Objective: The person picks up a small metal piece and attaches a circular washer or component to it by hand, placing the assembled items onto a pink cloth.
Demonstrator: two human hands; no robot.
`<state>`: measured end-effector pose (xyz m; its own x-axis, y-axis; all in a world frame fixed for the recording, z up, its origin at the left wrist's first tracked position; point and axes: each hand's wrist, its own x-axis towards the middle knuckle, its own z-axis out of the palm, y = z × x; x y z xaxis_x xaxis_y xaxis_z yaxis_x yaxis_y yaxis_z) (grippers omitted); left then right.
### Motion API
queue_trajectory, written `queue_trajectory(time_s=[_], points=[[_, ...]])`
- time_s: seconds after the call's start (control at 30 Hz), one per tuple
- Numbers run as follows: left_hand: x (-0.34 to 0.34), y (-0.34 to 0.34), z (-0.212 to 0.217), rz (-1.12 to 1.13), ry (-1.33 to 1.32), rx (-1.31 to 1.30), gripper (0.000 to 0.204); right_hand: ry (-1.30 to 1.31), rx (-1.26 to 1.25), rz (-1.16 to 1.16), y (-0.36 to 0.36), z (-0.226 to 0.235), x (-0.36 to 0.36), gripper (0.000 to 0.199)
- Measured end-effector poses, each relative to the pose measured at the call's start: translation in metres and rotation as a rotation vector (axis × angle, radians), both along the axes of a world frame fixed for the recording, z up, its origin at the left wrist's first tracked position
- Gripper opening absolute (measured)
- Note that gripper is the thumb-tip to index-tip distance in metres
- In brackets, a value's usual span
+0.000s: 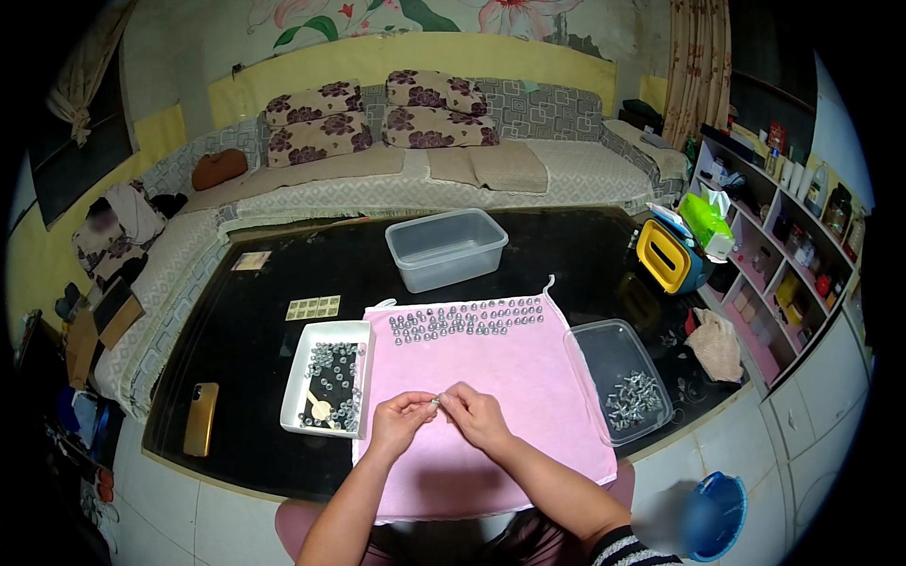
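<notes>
Above a pink cloth [462, 363], my left hand [401, 420] and my right hand [477, 415] meet with fingertips pinched around a small shiny metal piece [436, 402]. Fingers cover most of it, so its exact kind is unclear. Several rows of small dome-shaped metal pieces [462, 322] stand on the cloth's far part. Left of the cloth, a white tray [291, 382] contains many small round metal parts [335, 358] and a pale scoop-like item [321, 407]. To the right, a clear shallow plastic lid [604, 344] carries a heap of metal screws [634, 401].
An open translucent tub [445, 245] stands at the table's far side. A gold phone [200, 420] lies at the left, near a small printed sheet [313, 307]. A yellow-and-blue tissue box [668, 257] and a beige cloth [714, 344] sit right. A blue bucket [734, 514] is on the floor.
</notes>
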<state>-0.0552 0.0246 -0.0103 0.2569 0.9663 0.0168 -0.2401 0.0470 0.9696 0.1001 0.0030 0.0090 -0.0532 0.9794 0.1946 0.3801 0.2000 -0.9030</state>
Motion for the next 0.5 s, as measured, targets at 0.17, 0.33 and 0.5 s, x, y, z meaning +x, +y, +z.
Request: queue_trajectory(time_s=[0.17,0.33,0.5], points=[[0.0014,-0.0014,0.0023,0.006,0.025,0.04,0.013,0.055,-0.007,0.026,0.0017,-0.0043,0.0029,0.025],[0.0011,-0.0006,0.0019,0.036,0.097,0.108,0.013,0.079,0.04,-0.004,0.0017,-0.0061,0.0006,0.025],[0.0017,-0.0008,0.0031,0.024,0.109,0.129,0.013,0.07,-0.124,0.074,0.0049,-0.0082,0.006,0.021]])
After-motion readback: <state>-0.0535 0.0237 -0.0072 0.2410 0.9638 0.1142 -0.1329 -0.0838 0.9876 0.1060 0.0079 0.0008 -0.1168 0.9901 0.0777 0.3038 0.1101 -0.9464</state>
